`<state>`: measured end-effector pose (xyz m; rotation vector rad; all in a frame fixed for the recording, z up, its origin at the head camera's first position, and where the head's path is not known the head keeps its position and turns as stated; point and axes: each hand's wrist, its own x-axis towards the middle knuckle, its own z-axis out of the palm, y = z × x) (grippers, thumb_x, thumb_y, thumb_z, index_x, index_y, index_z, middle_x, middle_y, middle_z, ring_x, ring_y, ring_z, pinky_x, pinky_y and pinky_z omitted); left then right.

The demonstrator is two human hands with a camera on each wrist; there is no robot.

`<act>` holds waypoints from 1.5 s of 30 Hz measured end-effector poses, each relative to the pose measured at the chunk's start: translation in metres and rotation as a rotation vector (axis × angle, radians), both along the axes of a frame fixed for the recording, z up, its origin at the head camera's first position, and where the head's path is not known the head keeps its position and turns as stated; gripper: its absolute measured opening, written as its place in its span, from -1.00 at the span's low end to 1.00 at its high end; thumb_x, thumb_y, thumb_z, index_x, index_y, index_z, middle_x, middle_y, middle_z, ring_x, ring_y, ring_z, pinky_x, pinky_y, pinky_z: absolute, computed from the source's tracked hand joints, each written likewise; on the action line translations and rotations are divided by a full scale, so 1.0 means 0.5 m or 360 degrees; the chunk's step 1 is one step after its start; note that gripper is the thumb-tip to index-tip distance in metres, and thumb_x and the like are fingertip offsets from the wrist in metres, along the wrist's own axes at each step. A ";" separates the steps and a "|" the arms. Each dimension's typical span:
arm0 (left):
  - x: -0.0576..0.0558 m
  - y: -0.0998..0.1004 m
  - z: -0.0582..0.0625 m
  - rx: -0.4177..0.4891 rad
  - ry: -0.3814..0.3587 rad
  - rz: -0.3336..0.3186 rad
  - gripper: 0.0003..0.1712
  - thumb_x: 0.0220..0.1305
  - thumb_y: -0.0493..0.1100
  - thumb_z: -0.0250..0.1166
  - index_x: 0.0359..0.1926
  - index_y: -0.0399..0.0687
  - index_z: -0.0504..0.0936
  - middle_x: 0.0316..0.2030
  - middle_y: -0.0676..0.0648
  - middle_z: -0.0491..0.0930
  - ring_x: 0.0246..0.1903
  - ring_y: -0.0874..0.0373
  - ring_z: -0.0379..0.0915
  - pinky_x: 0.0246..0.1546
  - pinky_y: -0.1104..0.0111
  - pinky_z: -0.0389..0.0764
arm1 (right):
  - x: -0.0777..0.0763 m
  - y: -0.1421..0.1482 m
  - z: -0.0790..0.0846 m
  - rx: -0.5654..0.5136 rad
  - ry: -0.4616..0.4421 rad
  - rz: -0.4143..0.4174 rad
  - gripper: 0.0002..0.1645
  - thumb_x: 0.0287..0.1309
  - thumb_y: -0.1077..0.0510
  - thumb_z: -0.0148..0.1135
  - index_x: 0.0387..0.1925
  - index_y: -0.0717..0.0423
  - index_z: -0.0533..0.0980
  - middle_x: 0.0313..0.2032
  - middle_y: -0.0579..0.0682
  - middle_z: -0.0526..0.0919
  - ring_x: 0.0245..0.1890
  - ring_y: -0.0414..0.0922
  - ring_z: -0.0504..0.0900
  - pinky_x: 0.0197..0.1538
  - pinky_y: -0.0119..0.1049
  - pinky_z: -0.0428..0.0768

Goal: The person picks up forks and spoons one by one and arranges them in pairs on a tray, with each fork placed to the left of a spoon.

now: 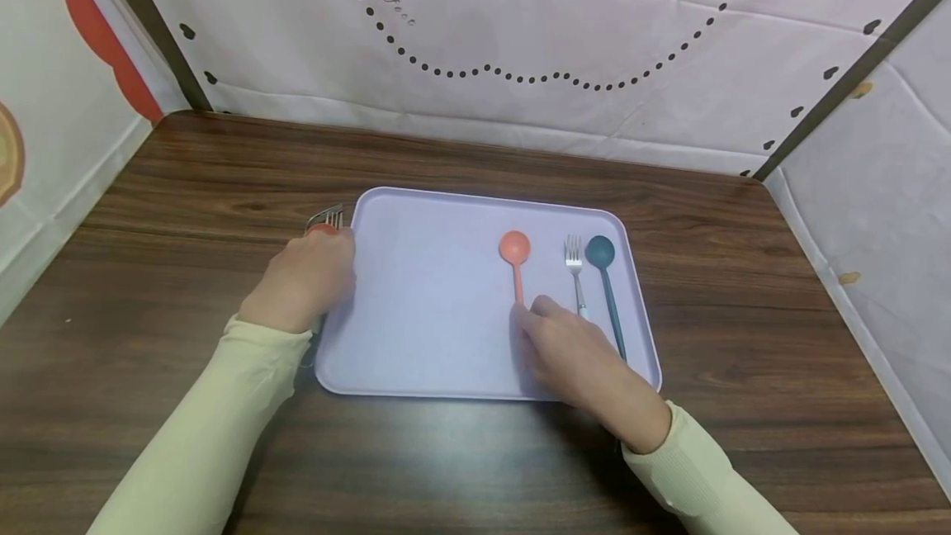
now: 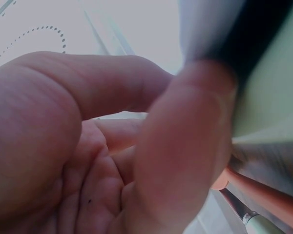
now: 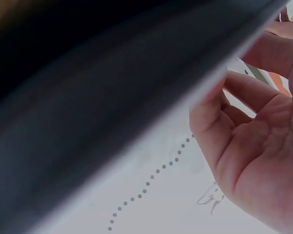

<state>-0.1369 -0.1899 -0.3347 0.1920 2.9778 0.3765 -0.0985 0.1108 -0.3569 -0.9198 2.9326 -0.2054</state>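
A: From the head camera, what lies on the lavender tray (image 1: 416, 304)?

B: An orange spoon (image 1: 515, 258), a small fork (image 1: 574, 267) and a dark teal spoon (image 1: 605, 283), side by side on its right half, bowls and tines pointing away. The tray sits on a dark wooden table (image 1: 186, 213).

A: And the hands?

B: The right hand (image 1: 579, 357) rests over the handles' near ends, fingertips at the orange spoon's handle; whether it pinches it I cannot tell. The left hand (image 1: 306, 277) sits just off the tray's left edge, fingers curled over something; metal tines of a second fork (image 1: 327, 218) and a bit of orange poke out beyond the knuckles.

A: The left wrist view?

B: Mostly palm and curled fingers (image 2: 185, 146), blurred; an orange handle shows at the lower right, probably what it grips.

A: Right wrist?

B: The fingers (image 3: 254, 92) are loosely bent, the palm bare, with a sliver of orange beyond them. A dark blur fills the rest.
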 end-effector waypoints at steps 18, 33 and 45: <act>-0.003 0.003 -0.006 0.0013 0.0059 -0.0009 -0.81 0.11 -0.38 -0.13 -0.35 -0.37 0.42 -0.38 -0.32 0.41 -0.54 -0.17 0.38 -0.62 -0.02 0.48 | 0.004 0.005 -0.003 -0.0002 0.0071 0.0018 -0.85 0.00 0.26 0.14 -0.35 -0.02 0.44 -0.52 -0.13 0.32 -0.63 -0.20 0.26 -0.67 -0.35 0.34; 0.002 0.008 0.001 0.0012 0.0055 -0.0010 -0.79 0.13 -0.38 -0.16 -0.34 -0.37 0.41 -0.37 -0.33 0.42 -0.52 -0.18 0.38 -0.60 -0.04 0.47 | -0.016 0.035 0.037 -0.0152 0.0047 -0.0135 -0.50 0.06 0.18 0.15 0.11 0.13 0.46 -0.38 -0.08 0.50 -0.49 -0.20 0.37 -0.52 -0.33 0.45; 0.000 0.002 -0.003 0.0000 0.0080 -0.0026 -0.79 0.09 -0.37 -0.12 -0.35 -0.37 0.43 -0.35 -0.34 0.42 -0.48 -0.30 0.42 -0.56 -0.13 0.49 | -0.047 0.100 0.083 -0.0239 -0.0032 -0.0370 -0.53 0.13 0.09 0.16 0.09 0.16 0.45 -0.34 0.00 0.57 -0.49 -0.14 0.45 -0.51 -0.27 0.51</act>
